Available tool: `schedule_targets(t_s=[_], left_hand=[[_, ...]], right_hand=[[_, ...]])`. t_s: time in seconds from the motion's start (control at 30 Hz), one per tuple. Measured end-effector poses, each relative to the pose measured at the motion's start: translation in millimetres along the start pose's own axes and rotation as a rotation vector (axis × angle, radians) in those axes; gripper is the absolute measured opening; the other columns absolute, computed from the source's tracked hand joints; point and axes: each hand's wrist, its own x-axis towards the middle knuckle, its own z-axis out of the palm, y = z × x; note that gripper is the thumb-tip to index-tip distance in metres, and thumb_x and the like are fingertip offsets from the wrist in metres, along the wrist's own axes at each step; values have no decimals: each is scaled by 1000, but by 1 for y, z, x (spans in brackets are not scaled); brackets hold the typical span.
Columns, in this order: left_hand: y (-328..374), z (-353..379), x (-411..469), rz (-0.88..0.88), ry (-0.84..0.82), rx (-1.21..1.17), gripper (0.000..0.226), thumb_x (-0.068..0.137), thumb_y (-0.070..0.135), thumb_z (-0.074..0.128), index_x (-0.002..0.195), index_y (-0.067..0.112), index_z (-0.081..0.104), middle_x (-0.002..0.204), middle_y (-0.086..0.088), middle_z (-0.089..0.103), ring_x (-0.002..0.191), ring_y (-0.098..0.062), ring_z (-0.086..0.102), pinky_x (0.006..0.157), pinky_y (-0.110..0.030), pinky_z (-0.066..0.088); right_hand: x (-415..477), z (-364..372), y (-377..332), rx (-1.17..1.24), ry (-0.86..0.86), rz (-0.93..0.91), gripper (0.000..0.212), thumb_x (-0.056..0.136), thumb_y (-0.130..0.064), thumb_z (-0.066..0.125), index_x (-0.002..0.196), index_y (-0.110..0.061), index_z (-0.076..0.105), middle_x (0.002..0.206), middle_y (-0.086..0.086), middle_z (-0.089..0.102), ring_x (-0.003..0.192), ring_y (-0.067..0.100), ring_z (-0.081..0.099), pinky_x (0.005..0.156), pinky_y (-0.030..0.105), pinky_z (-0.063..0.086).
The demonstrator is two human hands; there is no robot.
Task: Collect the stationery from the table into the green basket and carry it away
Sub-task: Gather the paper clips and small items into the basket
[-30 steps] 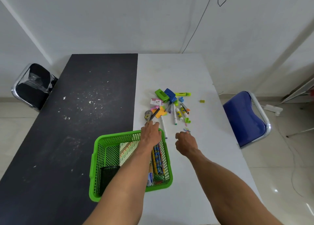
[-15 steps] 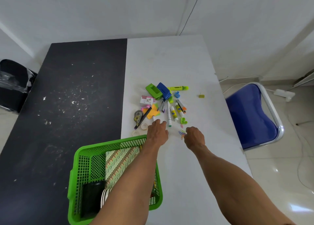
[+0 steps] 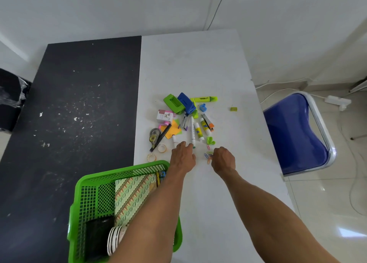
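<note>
Fingers of the left hand (image 3: 182,156) stretch straight onto the near tip of the white marker (image 3: 192,132), those of the right hand (image 3: 223,160) curl over the paper clips (image 3: 208,157), grip not discernible, likely clearing the pile's nearest edge first, with the green basket (image 3: 123,171) close under the left forearm.

stationery pile (image 3: 186,119) ahead, bare tabletop (image 3: 238,193) right

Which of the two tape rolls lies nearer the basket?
The left tape roll, just beyond the green basket's far rim; the other tape roll lies farther off.
</note>
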Motion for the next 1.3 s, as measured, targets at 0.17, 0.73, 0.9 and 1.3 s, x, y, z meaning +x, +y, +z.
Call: schedule_targets(t_s=[0.17, 0.73, 0.9, 1.3], left_hand=[[4, 1, -4, 6, 7, -5, 40, 97, 27, 47, 134, 13, 46, 134, -11, 45, 123, -30, 45, 96, -41, 39], [-2, -18, -25, -39, 57, -7, 38, 97, 26, 46, 133, 12, 46, 136, -11, 43, 124, -30, 43, 96, -41, 38], [-2, -38, -42, -32, 91, -15, 41, 97, 27, 47, 135, 12, 45, 141, -12, 40, 129, -31, 40, 99, -42, 36], [-52, -76, -122, -142, 97, -54, 43, 95, 28, 49, 136, 14, 47, 138, -13, 42, 126, -34, 42, 101, -47, 36]], right_hand=[[-5, 1, -1, 62, 21, 37, 20, 94, -19, 49, 105, -8, 60, 105, 13, 62, 96, 31, 60, 73, 32, 44], [-31, -9, -6, 59, 62, 31, 22, 86, -3, 46, 102, -8, 60, 103, 13, 63, 93, 32, 59, 66, 29, 38], [-46, -18, -26, 106, 96, 4, 22, 86, -6, 47, 102, -7, 61, 107, 13, 62, 96, 32, 58, 69, 28, 39], [-135, -13, -117, 147, 174, -183, 22, 84, -11, 51, 102, -8, 64, 104, 11, 63, 96, 32, 59, 73, 32, 44]])
